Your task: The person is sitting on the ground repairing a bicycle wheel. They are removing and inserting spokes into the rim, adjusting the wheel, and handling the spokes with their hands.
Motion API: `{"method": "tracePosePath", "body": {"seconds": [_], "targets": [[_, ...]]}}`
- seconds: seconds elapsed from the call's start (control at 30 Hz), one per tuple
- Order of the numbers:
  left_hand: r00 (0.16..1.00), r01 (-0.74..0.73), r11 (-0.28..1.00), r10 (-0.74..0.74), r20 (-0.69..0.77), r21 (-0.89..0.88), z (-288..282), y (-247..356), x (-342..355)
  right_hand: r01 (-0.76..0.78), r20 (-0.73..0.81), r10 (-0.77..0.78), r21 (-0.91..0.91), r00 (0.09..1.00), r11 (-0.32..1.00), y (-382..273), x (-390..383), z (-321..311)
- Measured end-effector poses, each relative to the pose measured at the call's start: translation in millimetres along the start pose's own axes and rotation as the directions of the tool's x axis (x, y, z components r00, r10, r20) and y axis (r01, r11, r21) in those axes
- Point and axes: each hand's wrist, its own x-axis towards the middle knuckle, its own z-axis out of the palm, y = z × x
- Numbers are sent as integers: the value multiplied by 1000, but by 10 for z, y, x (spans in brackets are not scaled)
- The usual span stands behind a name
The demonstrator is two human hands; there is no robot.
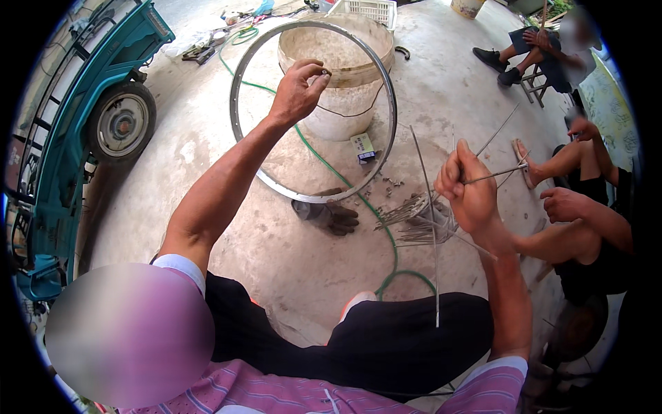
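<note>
My left hand [300, 93] is raised in front of a white bucket [331, 117], pinching a small metal piece [324, 72]. A bicycle rim [389, 96] stands upright against the bucket, behind that hand. My right hand [467, 190] is closed on thin metal spokes [495, 134] that stick out in several directions. Below it lies a bundle of spokes [400, 231]. A dark glove [334, 219] lies at the rim's bottom, with small metal fittings [389, 183] and a small box [363, 146] nearby.
A green hose [310, 145] crosses the concrete floor. A teal three-wheeled cart [58, 186] stands at left. Two people sit at right, one [538, 55] farther back, one [586, 228] close beside my right arm. A white crate [362, 14] and scattered tools [200, 55] are at the back.
</note>
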Motion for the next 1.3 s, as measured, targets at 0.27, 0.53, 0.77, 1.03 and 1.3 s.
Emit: {"method": "tracePosePath", "body": {"seconds": [0.27, 0.53, 0.77, 1.03, 1.3], "targets": [[802, 150, 985, -71, 593, -85, 554, 597, -1429, -6, -16, 6, -11, 1000, 1000, 21, 33, 38], [625, 342, 933, -314, 715, 111, 880, 517, -1998, -105, 61, 107, -41, 992, 994, 134, 47, 98], [645, 489, 862, -257, 720, -131, 113, 975, -806, -209, 221, 217, -60, 951, 976, 104, -5, 252], [621, 198, 830, 306, 722, -522, -565, 1751, -449, -378, 367, 356, -13, 859, 926, -7, -96, 851], [494, 457, 573, 473, 729, -681, -507, 1880, -446, -107, 676, 204, -183, 708, 977, 254, -123, 843]]}}
